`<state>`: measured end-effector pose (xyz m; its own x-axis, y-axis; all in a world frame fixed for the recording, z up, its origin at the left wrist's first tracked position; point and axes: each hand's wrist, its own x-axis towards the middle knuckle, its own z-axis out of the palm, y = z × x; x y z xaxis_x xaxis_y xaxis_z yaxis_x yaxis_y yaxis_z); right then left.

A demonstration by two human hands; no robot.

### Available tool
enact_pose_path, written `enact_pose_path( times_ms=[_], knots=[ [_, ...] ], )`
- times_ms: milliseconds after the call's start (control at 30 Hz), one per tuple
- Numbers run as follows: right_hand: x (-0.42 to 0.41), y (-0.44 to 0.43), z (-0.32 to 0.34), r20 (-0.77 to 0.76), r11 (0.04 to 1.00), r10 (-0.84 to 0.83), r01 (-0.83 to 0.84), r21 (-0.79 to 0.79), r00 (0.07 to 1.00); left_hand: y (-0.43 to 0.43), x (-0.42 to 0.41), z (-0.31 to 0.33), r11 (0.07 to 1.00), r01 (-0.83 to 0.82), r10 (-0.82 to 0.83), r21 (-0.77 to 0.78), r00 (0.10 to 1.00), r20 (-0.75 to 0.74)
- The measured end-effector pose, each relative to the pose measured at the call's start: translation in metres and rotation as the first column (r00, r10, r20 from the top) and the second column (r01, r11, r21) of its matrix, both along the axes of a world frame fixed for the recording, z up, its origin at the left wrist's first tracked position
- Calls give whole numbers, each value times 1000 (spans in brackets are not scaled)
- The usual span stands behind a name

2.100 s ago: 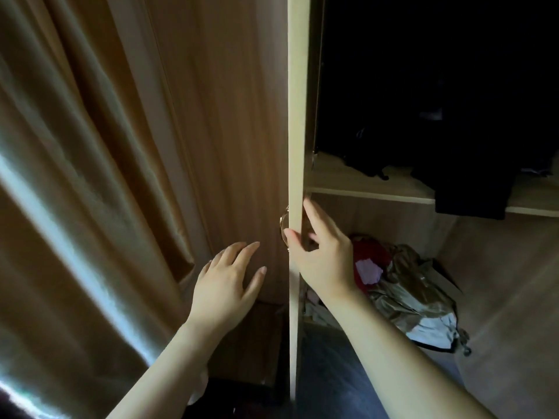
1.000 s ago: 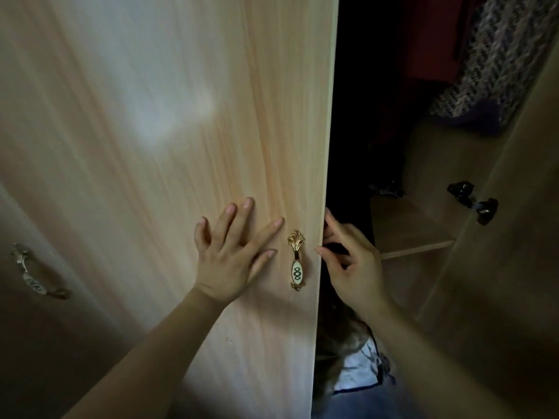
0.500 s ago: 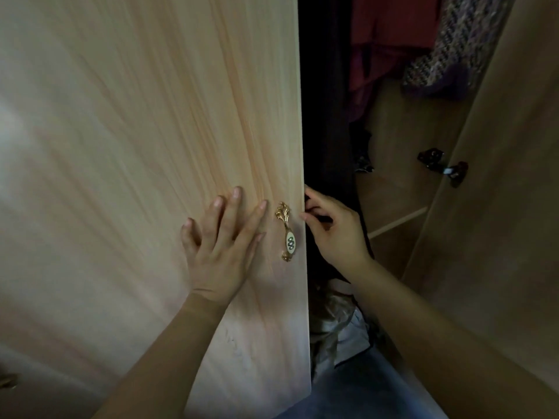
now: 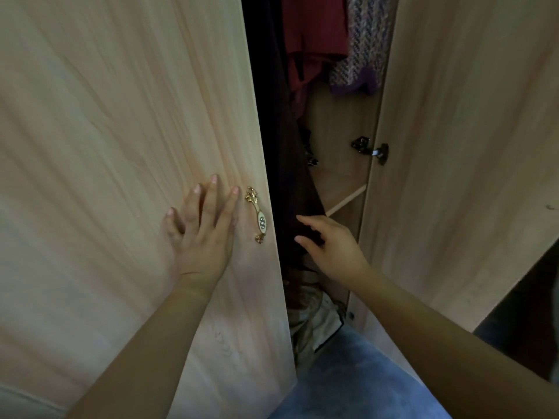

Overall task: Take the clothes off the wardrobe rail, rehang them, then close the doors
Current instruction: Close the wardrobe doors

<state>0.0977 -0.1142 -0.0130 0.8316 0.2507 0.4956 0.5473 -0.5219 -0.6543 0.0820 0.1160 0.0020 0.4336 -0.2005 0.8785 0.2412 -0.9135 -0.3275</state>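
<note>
Pressing flat on the left door (image 4: 121, 146), the left hand (image 4: 202, 234) is lying with fingers straight and spread, just beside the gold handle (image 4: 257, 215). The right hand (image 4: 334, 246) is hovering in the gap between the doors, fingers loosely extended, gripping nothing; contact with the dark garment (image 4: 281, 140) can't be told. The right door (image 4: 469, 146) is standing ajar, its dark hinge (image 4: 370, 149) showing. Crumpled pale fabric (image 4: 314, 316) is lying at the wardrobe bottom. Further in, the dark garment is hanging behind the left door's edge, with a red garment (image 4: 311, 40) and a purple knit (image 4: 363, 55) hanging beside it.
</note>
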Motion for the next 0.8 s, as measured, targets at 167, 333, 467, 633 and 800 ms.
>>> enact_pose_path(
  times_ms=[167, 333, 467, 633, 800],
  knots=[
    [-27, -34, -6, -49, 989, -87, 81, -120, 995, -25, -24, 12, 964, 105, -172, -245, 947, -271],
    [-70, -136, -25, -148, 892, -371, 308, -330, 917, -89, -31, 5, 917, 142, -336, -372, 779, -530],
    [-90, -238, -24, -125, 769, -544, 433, -469, 830, -168, -20, -1, 878, 241, -463, -413, 645, -608],
    [-80, -344, 10, -70, 743, -609, 537, -400, 790, -279, 6, 0, 820, 332, -572, -467, 520, -635],
    [-31, -439, 43, 12, 782, -571, 549, -295, 821, -391, 40, -1, 785, 346, -618, -515, 497, -609]
  ],
)
